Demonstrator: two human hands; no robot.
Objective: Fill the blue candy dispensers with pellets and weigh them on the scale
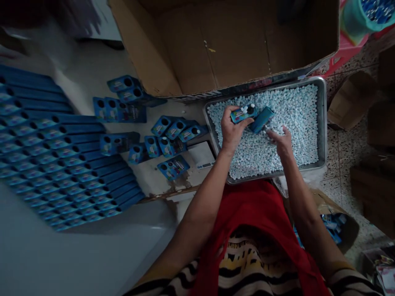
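Observation:
My left hand (232, 130) is closed on a small blue box (243, 113) held over a metal tray (321, 123) filled with small white and pale blue pellets (293, 111); a few pellets sit at the box's round hole. A second blue box (261, 119) lies tilted on the pellets just right of it. Into the pellets beside that second box reaches my right hand (280, 142), fingers curled down; what they hold is hidden.
Loose blue boxes (168, 142) with round holes lie scattered on the white table left of the tray. Rows of stacked blue boxes (58, 152) fill the far left. A large open cardboard carton (228, 41) stands behind the tray. More cartons sit on the floor at right.

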